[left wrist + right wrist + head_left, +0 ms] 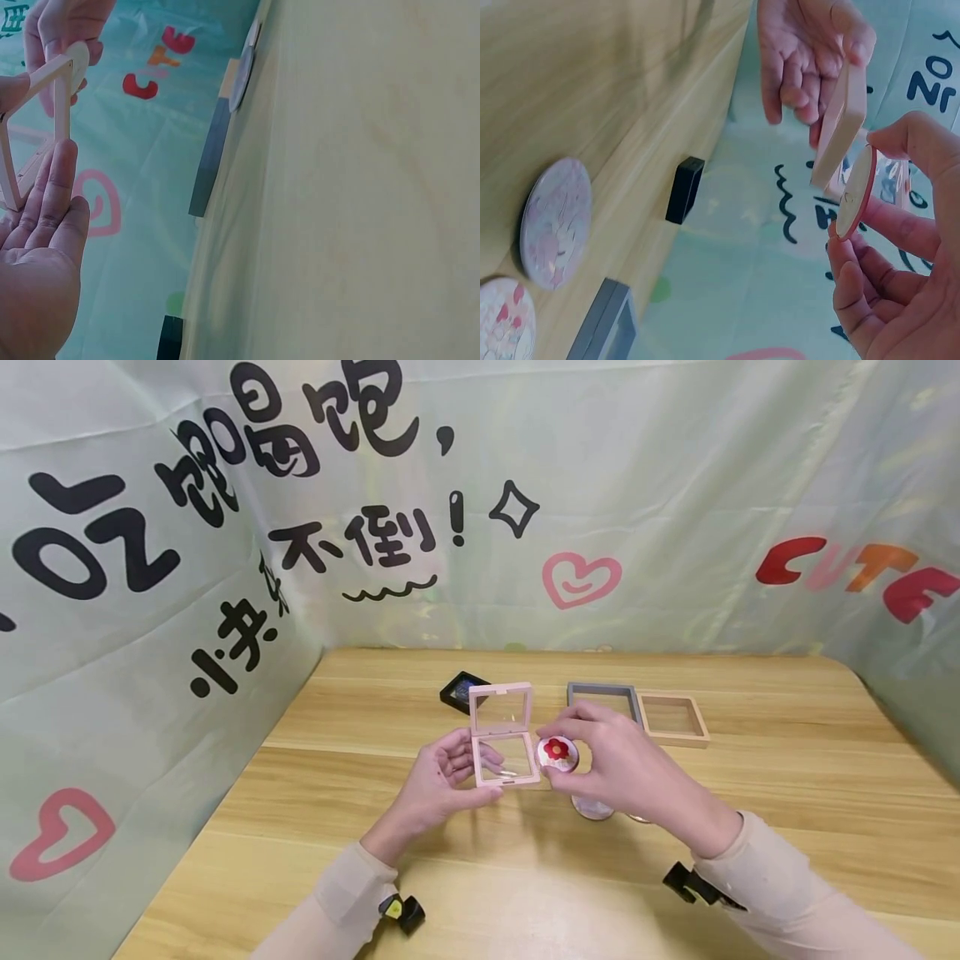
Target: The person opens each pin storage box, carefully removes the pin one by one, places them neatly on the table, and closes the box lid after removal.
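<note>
Left hand (442, 777) grips open pink case (504, 737) above bench (525, 877), lid standing up at far side. Right hand (622, 764) pinches round badge (557, 753) just right of case, touching its edge. Hands close together.

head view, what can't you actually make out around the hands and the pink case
- Two round discs on the table: head view, mostly hidden under the right hand.
- Badge back: faces away; its front is seen only edge-on in the right wrist view.
- Pink case: cut off by the left wrist view's edge.
- Black box: contents too small.
</note>
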`<control>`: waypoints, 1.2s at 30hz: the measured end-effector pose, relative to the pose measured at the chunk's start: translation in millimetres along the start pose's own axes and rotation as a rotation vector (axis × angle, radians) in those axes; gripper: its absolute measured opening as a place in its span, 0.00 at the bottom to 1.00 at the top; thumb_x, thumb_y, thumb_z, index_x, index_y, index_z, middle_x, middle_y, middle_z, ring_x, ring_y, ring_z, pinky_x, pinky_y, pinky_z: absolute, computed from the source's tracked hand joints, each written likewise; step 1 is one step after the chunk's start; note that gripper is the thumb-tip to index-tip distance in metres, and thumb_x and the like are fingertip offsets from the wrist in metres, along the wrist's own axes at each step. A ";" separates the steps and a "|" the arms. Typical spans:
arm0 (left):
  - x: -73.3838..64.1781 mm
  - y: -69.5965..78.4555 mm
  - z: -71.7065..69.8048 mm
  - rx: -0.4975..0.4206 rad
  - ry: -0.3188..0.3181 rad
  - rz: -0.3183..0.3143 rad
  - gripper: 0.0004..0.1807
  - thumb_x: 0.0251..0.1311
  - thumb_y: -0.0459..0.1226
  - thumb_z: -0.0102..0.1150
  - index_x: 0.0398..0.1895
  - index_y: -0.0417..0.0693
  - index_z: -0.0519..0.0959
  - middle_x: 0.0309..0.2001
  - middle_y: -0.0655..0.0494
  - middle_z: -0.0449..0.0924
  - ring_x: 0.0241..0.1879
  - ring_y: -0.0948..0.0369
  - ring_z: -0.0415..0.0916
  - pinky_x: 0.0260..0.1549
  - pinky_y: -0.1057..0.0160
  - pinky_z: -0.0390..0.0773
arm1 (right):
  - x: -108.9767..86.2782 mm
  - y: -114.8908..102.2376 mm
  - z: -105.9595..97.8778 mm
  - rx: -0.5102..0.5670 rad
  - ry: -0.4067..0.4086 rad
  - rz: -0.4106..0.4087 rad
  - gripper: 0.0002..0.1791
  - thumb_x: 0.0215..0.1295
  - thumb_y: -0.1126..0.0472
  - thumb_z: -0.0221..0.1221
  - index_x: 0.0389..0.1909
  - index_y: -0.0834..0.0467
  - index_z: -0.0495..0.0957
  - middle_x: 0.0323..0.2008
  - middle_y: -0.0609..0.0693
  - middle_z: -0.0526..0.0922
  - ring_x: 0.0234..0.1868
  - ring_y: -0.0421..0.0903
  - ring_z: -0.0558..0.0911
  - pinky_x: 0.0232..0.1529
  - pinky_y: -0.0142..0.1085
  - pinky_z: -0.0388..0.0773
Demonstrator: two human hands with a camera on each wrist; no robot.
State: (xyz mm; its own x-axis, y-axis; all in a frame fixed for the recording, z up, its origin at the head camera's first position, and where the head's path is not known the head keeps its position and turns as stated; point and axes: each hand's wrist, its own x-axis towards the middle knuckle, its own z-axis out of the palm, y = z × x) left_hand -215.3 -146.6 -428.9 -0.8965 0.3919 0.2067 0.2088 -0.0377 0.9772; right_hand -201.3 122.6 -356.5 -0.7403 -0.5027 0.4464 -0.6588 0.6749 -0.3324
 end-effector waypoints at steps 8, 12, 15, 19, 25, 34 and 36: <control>0.1 0.8 -4.0 -0.011 0.019 -0.017 0.39 0.51 0.22 0.75 0.70 0.29 0.71 0.54 0.35 0.84 0.49 0.63 0.86 0.64 0.59 0.84 | 0.5 14.1 0.6 -0.005 0.008 0.017 0.16 0.55 0.59 0.73 0.47 0.53 0.91 0.39 0.42 0.83 0.35 0.38 0.77 0.35 0.33 0.77; 0.2 0.8 -4.8 -0.017 0.020 -0.018 0.39 0.51 0.22 0.75 0.69 0.28 0.71 0.54 0.36 0.84 0.49 0.63 0.86 0.63 0.61 0.84 | 0.9 19.2 2.0 -0.002 -0.018 0.044 0.17 0.56 0.60 0.73 0.49 0.53 0.91 0.42 0.44 0.85 0.37 0.39 0.79 0.36 0.35 0.78; 0.3 1.1 -5.2 -0.020 0.024 -0.014 0.39 0.51 0.22 0.74 0.69 0.26 0.71 0.53 0.39 0.85 0.49 0.63 0.86 0.63 0.60 0.85 | 1.1 21.9 3.7 0.005 -0.047 0.076 0.18 0.58 0.59 0.72 0.51 0.55 0.90 0.44 0.46 0.86 0.39 0.41 0.81 0.37 0.36 0.79; 0.8 1.7 -5.7 -0.036 0.039 0.000 0.39 0.51 0.21 0.73 0.69 0.25 0.70 0.50 0.47 0.85 0.49 0.63 0.86 0.62 0.57 0.86 | 1.6 25.7 8.5 0.013 -0.083 0.111 0.18 0.59 0.58 0.72 0.51 0.55 0.90 0.43 0.47 0.85 0.36 0.41 0.80 0.36 0.37 0.77; 1.5 2.8 -5.2 -0.057 0.049 0.003 0.39 0.51 0.21 0.73 0.69 0.26 0.70 0.49 0.53 0.85 0.48 0.63 0.86 0.62 0.54 0.86 | 1.1 30.2 24.3 -0.015 -0.128 0.088 0.18 0.59 0.56 0.73 0.50 0.56 0.89 0.43 0.49 0.87 0.37 0.44 0.84 0.35 0.38 0.82; 1.3 2.3 -5.3 -0.053 0.061 -0.008 0.38 0.52 0.21 0.72 0.69 0.24 0.69 0.50 0.51 0.85 0.48 0.63 0.86 0.61 0.57 0.86 | -1.8 34.3 48.1 -0.017 -0.220 0.101 0.17 0.59 0.54 0.73 0.47 0.57 0.90 0.39 0.46 0.84 0.32 0.37 0.76 0.32 0.31 0.76; 1.0 1.7 -5.5 -0.053 0.061 -0.013 0.38 0.52 0.21 0.72 0.69 0.23 0.69 0.50 0.50 0.85 0.48 0.63 0.86 0.60 0.60 0.87 | -2.4 35.5 52.0 -0.022 -0.233 0.103 0.18 0.59 0.54 0.73 0.47 0.57 0.90 0.37 0.46 0.82 0.30 0.36 0.73 0.29 0.30 0.73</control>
State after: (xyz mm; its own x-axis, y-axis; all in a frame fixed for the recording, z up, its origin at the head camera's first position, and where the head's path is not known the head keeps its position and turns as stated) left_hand -218.0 -151.4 -426.8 -0.9214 0.3360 0.1953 0.1779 -0.0822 0.9806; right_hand -229.9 119.7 -412.6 -0.8158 -0.5399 0.2071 -0.5773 0.7394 -0.3465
